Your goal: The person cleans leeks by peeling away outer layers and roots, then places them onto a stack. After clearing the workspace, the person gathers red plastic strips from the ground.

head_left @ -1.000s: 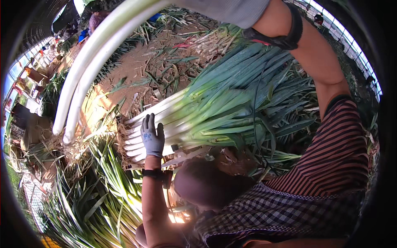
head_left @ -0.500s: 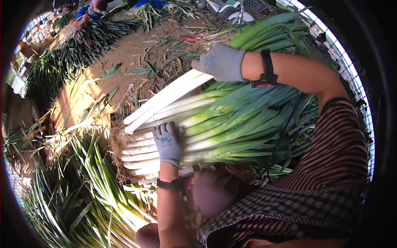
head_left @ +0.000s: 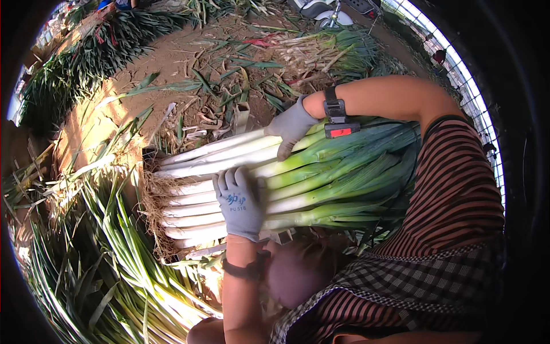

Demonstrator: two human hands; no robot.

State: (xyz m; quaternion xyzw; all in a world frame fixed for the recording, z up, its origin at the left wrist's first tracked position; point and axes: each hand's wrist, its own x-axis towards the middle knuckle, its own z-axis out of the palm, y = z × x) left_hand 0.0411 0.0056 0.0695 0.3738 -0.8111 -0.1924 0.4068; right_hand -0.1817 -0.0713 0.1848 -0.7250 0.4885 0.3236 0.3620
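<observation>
The two lifted leeks (head_left: pixel 217 161) are down now, under the right hand (head_left: pixel 291 127), making the leek row (head_left: pixel 298 189) fuller. Can't tell if that hand grips. The left hand (head_left: pixel 239 203) lies flat on the row.

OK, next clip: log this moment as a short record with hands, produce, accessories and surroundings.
Left hand: grey-gloved left hand, palm down over the white stalks
Right hand: grey-gloved right hand, on the stalks at the row's far edge; grip unclear
Produce: row of leeks, side by side, roots to the left, green leaves to the right
Accessories: dark band on right wrist, another on left
Nearby: heap of long green leaves at lower left; smaller leek bunch beyond the right hand
Ground: brown soil with scattered leaf scraps
</observation>
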